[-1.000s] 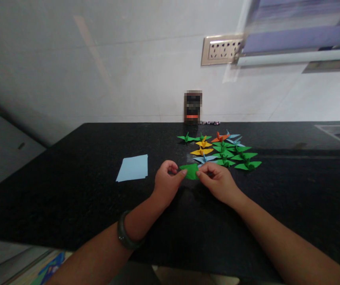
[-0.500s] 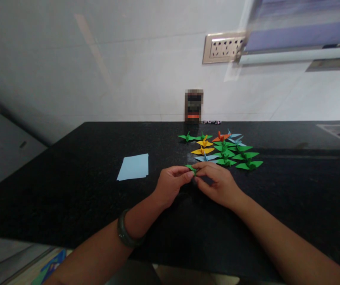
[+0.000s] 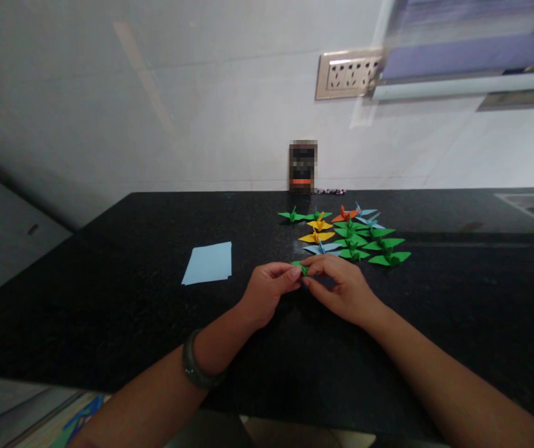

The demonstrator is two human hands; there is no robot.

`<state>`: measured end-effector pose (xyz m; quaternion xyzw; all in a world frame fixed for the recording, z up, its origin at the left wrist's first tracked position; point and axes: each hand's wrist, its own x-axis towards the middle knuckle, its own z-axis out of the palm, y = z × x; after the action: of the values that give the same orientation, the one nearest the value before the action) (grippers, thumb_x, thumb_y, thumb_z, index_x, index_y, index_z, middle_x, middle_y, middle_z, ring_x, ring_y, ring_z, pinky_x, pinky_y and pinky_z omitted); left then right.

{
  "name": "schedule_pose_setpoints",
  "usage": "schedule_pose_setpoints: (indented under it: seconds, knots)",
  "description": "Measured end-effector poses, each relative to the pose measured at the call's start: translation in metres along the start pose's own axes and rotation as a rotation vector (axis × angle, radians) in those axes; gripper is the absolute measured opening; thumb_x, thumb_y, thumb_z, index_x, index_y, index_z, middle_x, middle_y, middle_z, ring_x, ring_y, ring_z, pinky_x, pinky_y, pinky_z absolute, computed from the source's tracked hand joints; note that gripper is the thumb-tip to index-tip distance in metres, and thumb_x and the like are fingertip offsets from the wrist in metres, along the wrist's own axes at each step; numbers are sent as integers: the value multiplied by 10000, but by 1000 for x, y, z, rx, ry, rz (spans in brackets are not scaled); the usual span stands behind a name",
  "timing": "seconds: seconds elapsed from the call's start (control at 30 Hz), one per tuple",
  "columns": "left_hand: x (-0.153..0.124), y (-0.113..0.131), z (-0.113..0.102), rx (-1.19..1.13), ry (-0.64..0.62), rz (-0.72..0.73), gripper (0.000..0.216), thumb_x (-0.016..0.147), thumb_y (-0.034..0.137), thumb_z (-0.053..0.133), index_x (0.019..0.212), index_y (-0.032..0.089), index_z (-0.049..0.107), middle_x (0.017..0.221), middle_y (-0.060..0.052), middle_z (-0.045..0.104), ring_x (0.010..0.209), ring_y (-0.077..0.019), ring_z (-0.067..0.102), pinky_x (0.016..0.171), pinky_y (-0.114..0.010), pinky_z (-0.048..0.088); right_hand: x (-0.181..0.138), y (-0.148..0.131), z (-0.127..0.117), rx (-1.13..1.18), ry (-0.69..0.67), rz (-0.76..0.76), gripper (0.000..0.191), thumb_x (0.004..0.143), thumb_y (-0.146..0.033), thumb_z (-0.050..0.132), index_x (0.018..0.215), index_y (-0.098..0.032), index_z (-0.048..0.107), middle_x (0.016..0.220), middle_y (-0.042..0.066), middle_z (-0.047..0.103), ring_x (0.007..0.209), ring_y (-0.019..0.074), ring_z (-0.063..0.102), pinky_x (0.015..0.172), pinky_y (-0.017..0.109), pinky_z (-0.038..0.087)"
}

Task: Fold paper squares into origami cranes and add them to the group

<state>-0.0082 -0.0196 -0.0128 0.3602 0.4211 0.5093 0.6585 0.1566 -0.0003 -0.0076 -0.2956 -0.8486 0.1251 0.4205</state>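
Observation:
Between my two hands is a small piece of green folded paper (image 3: 303, 269), mostly covered by fingers, so its full shape is hidden. My left hand (image 3: 269, 291) pinches it from the left with the thumb on top; a dark bangle circles that wrist. From the other side my right hand (image 3: 344, 285) grips the same paper between thumb and fingertips. Just beyond the hands stand folded paper cranes in rows: several green cranes (image 3: 390, 256), two yellow cranes (image 3: 317, 237), an orange crane (image 3: 345, 214) and a few light blue cranes (image 3: 323, 249).
A stack of light blue paper sheets (image 3: 208, 264) lies left of my hands on the black countertop (image 3: 122, 292). Against the wall at the back stands a blurred-out dark object (image 3: 303, 167), with a beaded strap (image 3: 331, 191) beside it. A socket panel (image 3: 348, 74) is on the wall.
My fingers have shifted slightly on the green paper, and a little more of it shows between them. The cranes and the blue sheets stay in place.

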Motion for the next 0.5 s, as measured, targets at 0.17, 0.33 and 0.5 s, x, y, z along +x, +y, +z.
schedule_pose_setpoints:
  seconds: [0.17,0.33,0.5]
  knots:
    - [0,0,1,-32,-24,-29,201,573,260,760,701,123,689,700,-18,659,662,-88,587,714,-248,470,-2,4,1,-11,-7,7,63,749,-173,575,798,-202,549,903,63,659,843,164,620,753,314,492]
    - [-1,1,1,-46,-33,-54,220,553,253,770,701,112,688,706,-26,658,666,-89,586,719,-248,472,-2,6,2,-22,-22,16,63,749,-175,577,796,-206,548,918,64,656,857,172,616,767,328,488]
    - [0,1,0,-35,-38,-51,213,553,245,769,694,109,686,697,-26,652,665,-90,579,728,-257,465,-2,6,2,-32,-25,7,66,751,-175,579,804,-201,549,917,65,655,865,171,612,775,327,482]
